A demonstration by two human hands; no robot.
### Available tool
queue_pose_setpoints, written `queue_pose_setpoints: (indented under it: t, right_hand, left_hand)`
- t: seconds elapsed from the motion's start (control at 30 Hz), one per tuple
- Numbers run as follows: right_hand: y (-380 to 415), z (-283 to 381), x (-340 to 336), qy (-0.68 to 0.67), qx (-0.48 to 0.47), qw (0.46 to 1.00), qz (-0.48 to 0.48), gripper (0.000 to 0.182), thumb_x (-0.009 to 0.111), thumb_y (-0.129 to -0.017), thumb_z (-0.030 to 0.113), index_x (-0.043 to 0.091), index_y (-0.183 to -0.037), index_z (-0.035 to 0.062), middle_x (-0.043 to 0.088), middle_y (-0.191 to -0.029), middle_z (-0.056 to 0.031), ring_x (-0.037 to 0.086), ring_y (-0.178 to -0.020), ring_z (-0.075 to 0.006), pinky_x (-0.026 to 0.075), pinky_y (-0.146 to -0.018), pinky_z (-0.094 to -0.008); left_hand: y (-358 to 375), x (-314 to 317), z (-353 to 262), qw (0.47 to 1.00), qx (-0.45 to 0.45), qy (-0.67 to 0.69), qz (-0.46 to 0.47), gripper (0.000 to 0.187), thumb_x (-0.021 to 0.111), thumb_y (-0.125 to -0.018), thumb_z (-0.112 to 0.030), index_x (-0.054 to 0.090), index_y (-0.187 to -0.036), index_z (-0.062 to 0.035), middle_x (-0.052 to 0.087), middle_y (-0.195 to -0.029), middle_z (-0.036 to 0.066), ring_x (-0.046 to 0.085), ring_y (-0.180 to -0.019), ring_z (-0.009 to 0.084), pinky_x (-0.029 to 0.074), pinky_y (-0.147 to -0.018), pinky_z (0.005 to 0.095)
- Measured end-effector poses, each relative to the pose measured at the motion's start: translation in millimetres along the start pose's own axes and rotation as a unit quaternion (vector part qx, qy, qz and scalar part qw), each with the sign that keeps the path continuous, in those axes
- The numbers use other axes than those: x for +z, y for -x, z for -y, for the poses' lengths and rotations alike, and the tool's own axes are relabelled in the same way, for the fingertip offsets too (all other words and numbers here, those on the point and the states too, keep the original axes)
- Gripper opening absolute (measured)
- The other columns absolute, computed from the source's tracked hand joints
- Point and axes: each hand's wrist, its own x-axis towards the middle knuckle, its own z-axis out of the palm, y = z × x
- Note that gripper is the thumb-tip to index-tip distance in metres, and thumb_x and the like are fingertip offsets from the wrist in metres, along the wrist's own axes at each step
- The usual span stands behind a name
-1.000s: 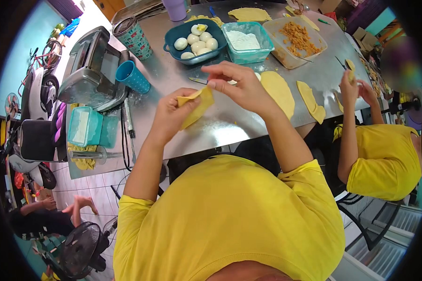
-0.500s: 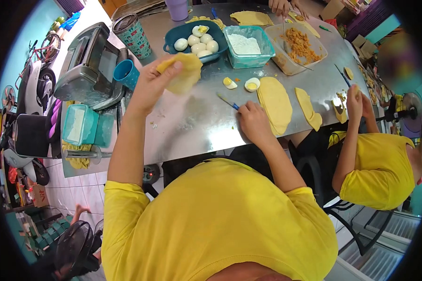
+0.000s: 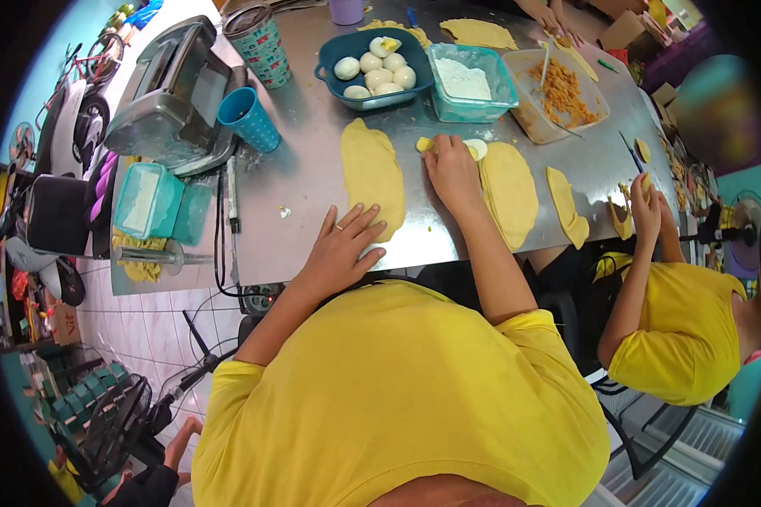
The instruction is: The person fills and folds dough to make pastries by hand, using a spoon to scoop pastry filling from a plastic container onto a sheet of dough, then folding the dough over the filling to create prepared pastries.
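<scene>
A flat oval dough sheet point(image 3: 372, 177) lies on the metal table. My left hand point(image 3: 347, 247) rests palm down at its near end, fingers spread, some of them touching the dough. My right hand point(image 3: 453, 173) is closed over a boiled egg half point(image 3: 424, 144), whose yellow side shows at the fingertips. Just beyond my knuckles sits another egg half point(image 3: 478, 149), partly covered by the hand. The small knife cannot be seen now. To the right of my right hand is a stack of dough sheets point(image 3: 510, 194).
Behind stand a blue basin point(image 3: 334, 84) of boiled eggs, a flour tub point(image 3: 509, 103) and a container of orange filling point(image 3: 528, 118). A pasta roller machine point(image 3: 165, 110) and blue cup point(image 3: 249, 122) are at left. A co-worker point(image 3: 676, 313) handles dough at right.
The dough sheet held up in my left hand now lies on the table, and that hand is flattened at its edge. My right hand left the knife and moved to the egg half.
</scene>
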Motion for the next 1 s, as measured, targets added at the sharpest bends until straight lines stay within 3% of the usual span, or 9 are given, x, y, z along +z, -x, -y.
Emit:
queue_pose_setpoints:
  t: [0.2,0.3,0.47,0.6,0.7,0.77,0.83,0.9,1.0]
  right_hand:
    - [0,-3,8,-0.017,-0.014,1.000,-0.015,0.015,0.065,-0.076,0.008,0.054,-0.086,0.0016,0.054,-0.087,-0.0160,0.056,-0.086,-0.0358,0.047,-0.072,-0.0440]
    - [-2,-3,5,-0.046,-0.001,0.999,0.015,0.013,0.064,-0.075,0.005,0.054,-0.083,0.0017,0.055,-0.087,-0.0157,0.056,-0.085,-0.0350,0.046,-0.072,-0.0435]
    - [-11,-8,6,-0.098,0.041,0.993,0.056,0.012,0.063,-0.074,0.007,0.055,-0.082,0.0023,0.058,-0.084,-0.0163,0.057,-0.084,-0.0351,0.046,-0.073,-0.0437]
    - [-14,-9,8,-0.117,0.055,0.988,0.079,0.012,0.064,-0.073,0.009,0.055,-0.078,0.0030,0.059,-0.080,-0.0164,0.057,-0.082,-0.0357,0.045,-0.072,-0.0444]
    - [-18,-10,11,-0.102,0.034,0.990,0.094,0.011,0.064,-0.071,0.009,0.056,-0.076,0.0028,0.060,-0.080,-0.0168,0.057,-0.081,-0.0357,0.045,-0.071,-0.0442]
    - [-16,-8,10,-0.109,0.025,0.990,0.087,0.011,0.064,-0.071,0.009,0.056,-0.076,0.0025,0.060,-0.080,-0.0167,0.057,-0.080,-0.0355,0.045,-0.070,-0.0438]
    - [-14,-8,10,-0.118,0.023,0.990,0.079,0.011,0.063,-0.070,0.008,0.057,-0.076,0.0022,0.060,-0.080,-0.0166,0.057,-0.079,-0.0353,0.045,-0.070,-0.0434]
    - [-9,-10,10,-0.174,0.050,0.980,0.079,0.015,0.066,-0.072,0.011,0.057,-0.079,0.0013,0.059,-0.076,-0.0133,0.058,-0.069,-0.0243,0.046,-0.064,-0.0342]
    - [0,-4,3,-0.235,0.034,0.967,0.096,0.014,0.066,-0.072,0.010,0.057,-0.079,0.0014,0.057,-0.075,-0.0108,0.055,-0.067,-0.0181,0.045,-0.063,-0.0305]
  left_hand:
    - [-21,-2,4,1.000,-0.013,0.002,-0.009,0.037,0.058,-0.088,-0.028,0.058,-0.118,-0.0073,0.046,-0.136,0.012,0.040,-0.129,0.0302,0.023,-0.108,0.0502]
    - [-59,12,16,0.997,0.019,-0.033,-0.067,0.042,0.055,-0.089,-0.030,0.054,-0.124,-0.0059,0.043,-0.139,0.014,0.037,-0.130,0.0308,0.025,-0.108,0.0490]
    - [-96,35,27,0.989,-0.012,-0.142,-0.045,0.062,0.043,-0.091,-0.046,0.037,-0.138,-0.0071,0.028,-0.148,0.012,0.028,-0.136,0.0298,0.019,-0.110,0.0497]
    - [-95,23,22,0.989,-0.028,-0.147,0.016,0.063,0.038,-0.093,-0.047,0.033,-0.140,-0.0058,0.023,-0.151,0.011,0.024,-0.138,0.0304,0.015,-0.112,0.0483]
    - [-93,26,25,0.993,-0.009,-0.109,-0.053,0.063,0.043,-0.091,-0.046,0.033,-0.141,-0.0078,0.024,-0.150,0.011,0.027,-0.136,0.0306,0.017,-0.111,0.0495]
    - [-89,24,30,0.978,0.011,0.078,-0.195,0.060,0.049,-0.090,-0.042,0.038,-0.138,-0.0069,0.029,-0.148,0.011,0.027,-0.136,0.0315,0.018,-0.110,0.0519]
    - [-70,11,29,0.984,-0.028,0.009,-0.177,0.059,0.051,-0.089,-0.041,0.040,-0.136,-0.0065,0.032,-0.147,0.011,0.028,-0.136,0.0321,0.018,-0.109,0.0535]
    - [-47,2,24,0.985,-0.064,-0.059,-0.149,0.058,0.053,-0.089,-0.040,0.042,-0.135,-0.0061,0.034,-0.146,0.010,0.028,-0.135,0.0327,0.018,-0.108,0.0550]
    - [-15,2,19,0.986,-0.115,-0.121,-0.026,0.060,0.054,-0.088,-0.038,0.039,-0.137,-0.0071,0.032,-0.147,0.010,0.028,-0.136,0.0329,0.013,-0.109,0.0555]
